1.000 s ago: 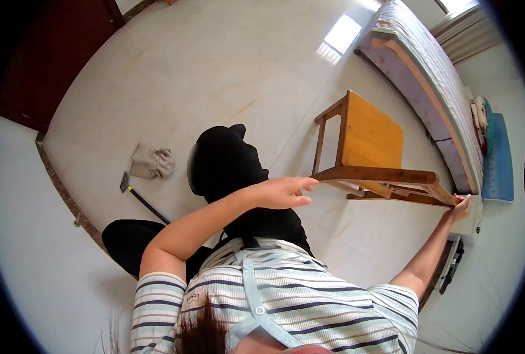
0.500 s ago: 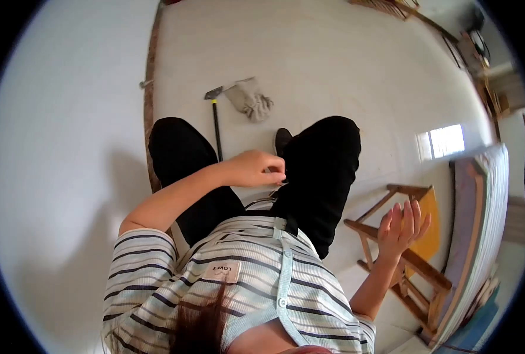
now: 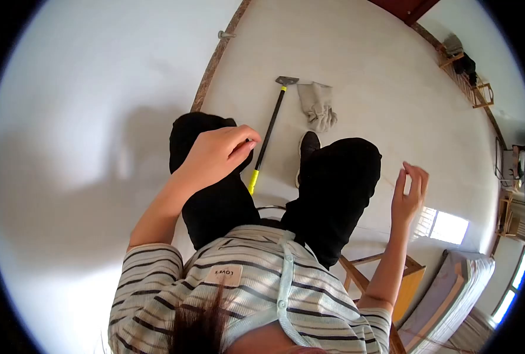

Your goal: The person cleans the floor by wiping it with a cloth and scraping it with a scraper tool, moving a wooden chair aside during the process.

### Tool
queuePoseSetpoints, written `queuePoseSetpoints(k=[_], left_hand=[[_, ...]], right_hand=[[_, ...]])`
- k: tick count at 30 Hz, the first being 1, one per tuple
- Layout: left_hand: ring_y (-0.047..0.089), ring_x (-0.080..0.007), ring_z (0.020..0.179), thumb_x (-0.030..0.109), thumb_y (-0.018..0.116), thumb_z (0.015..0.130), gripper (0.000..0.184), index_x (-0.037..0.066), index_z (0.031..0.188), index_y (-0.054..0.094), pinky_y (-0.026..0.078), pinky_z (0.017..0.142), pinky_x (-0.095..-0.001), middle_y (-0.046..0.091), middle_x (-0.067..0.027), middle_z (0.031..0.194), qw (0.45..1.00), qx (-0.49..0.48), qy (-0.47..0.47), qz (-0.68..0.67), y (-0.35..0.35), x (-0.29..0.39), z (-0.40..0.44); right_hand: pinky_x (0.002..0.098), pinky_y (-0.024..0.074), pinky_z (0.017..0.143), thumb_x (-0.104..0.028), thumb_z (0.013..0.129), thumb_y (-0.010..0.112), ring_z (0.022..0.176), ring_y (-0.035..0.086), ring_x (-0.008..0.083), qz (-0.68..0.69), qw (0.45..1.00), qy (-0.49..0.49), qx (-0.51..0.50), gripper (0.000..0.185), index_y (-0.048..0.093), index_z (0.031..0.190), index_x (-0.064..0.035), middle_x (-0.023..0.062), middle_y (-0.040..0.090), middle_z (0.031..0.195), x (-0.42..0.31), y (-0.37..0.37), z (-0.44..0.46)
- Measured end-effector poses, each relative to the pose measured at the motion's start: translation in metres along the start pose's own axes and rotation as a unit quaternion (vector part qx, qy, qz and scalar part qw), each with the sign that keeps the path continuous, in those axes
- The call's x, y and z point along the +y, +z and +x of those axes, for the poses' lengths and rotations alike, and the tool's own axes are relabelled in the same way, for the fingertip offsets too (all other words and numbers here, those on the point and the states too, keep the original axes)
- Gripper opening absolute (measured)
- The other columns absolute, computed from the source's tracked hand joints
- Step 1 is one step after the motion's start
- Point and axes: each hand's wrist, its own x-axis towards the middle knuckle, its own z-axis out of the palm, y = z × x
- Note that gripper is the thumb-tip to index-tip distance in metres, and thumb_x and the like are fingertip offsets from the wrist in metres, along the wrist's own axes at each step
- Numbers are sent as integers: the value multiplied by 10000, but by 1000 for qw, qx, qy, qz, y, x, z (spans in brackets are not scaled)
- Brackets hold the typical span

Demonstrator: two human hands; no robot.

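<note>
My left hand (image 3: pixel 218 152) is over my left knee, its fingers curled together with nothing visible in them. Out past my right knee, my right hand (image 3: pixel 410 192) is raised with bent fingers apart and holds nothing. Between my legs and ahead of them, a scraper (image 3: pixel 271 127) with a long black handle and yellow bands lies on the floor, its flat metal head pointing away from me. Beside that head is a crumpled grey cloth (image 3: pixel 317 106). A wooden chair (image 3: pixel 410 286) is at my right side, partly hidden behind my right forearm.
A white wall (image 3: pixel 97 118) with a brown skirting strip and a door stop runs along my left. At the lower right is a mattress (image 3: pixel 451 295). Wooden furniture (image 3: pixel 484 94) stands by the far right wall, and a dark red door (image 3: pixel 401 7) shows at the top.
My view has turned left, toward the wall. My right hand, at the chair a second ago, is now away from it and raised. My left hand has moved over my left knee.
</note>
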Motion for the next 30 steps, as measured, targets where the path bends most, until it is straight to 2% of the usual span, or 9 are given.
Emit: queuePoseSetpoints(k=[5, 8, 11, 13, 16, 18, 21, 25, 30], left_hand=[[593, -252, 724, 105, 563, 840, 82, 53, 900, 580, 469, 634, -322, 612, -74, 824, 999, 40, -5, -2, -30, -25, 40], [586, -204, 673, 89, 554, 847, 67, 45, 891, 577, 465, 617, -304, 609, -70, 790, 998, 51, -8, -46, -45, -58, 88], [575, -148, 651, 79, 540, 855, 65, 40, 898, 570, 462, 613, -276, 606, -65, 768, 978, -74, -121, -151, -39, -116, 146], [579, -120, 657, 123, 540, 862, 101, 31, 897, 564, 463, 621, -267, 610, -70, 768, 950, -174, -190, -178, 2, -184, 177], [595, -155, 727, 176, 547, 880, 226, 57, 1072, 553, 479, 655, -278, 593, -86, 799, 934, -282, -196, -103, 87, -267, 189], [616, -270, 809, 241, 539, 884, 381, 153, 1252, 485, 491, 714, -376, 601, -152, 881, 923, -381, -47, 20, 141, -298, 182], [581, -352, 916, 292, 525, 890, 502, 245, 1363, 367, 471, 783, -447, 564, -203, 1011, 883, -463, -25, 76, 205, -314, 175], [554, -356, 965, 301, 554, 869, 489, 217, 1326, 404, 462, 809, -443, 521, -202, 1073, 883, -461, -87, 23, 261, -347, 151], [537, -346, 918, 243, 622, 802, 316, 105, 1061, 504, 443, 750, -436, 511, -167, 980, 918, -387, -87, 1, 284, -334, 147]], right_hand=[[304, 489, 731, -64, 858, 569, 852, 566, 191, 160, 970, 123, -137, 202, 567, 1054, -18, 110, 547, 1001, 45, 99, 46], [330, 498, 741, -109, 822, 614, 867, 579, 226, 174, 945, 133, -244, 303, 537, 1109, -52, 133, 529, 1054, 79, 174, 55], [384, 467, 841, -186, 786, 653, 962, 557, 286, 151, 920, 116, -344, 428, 505, 1166, -59, 152, 502, 1130, 98, 247, 54], [417, 370, 980, -257, 765, 666, 1177, 426, 353, 121, 907, 38, -401, 568, 452, 1246, -44, 207, 441, 1254, 122, 304, 44], [438, 343, 1009, -280, 747, 678, 1232, 365, 377, 79, 891, 42, -444, 637, 420, 1306, -117, 216, 382, 1326, 122, 366, 31], [459, 313, 1035, -304, 736, 684, 1272, 307, 395, -61, 870, -3, -489, 676, 393, 1340, -217, 189, 310, 1397, 110, 390, 36], [478, 335, 1019, -213, 736, 664, 1257, 324, 393, -100, 865, -28, -491, 600, 447, 1294, -259, 154, 321, 1388, 117, 430, 24], [445, 381, 986, -74, 694, 641, 1218, 349, 398, -76, 868, -41, -489, 589, 496, 1243, -229, 147, 346, 1351, 148, 459, -11], [415, 406, 946, 12, 669, 586, 1104, 444, 359, 80, 895, 123, -421, 470, 558, 1111, -144, 147, 454, 1170, 176, 448, -10]])
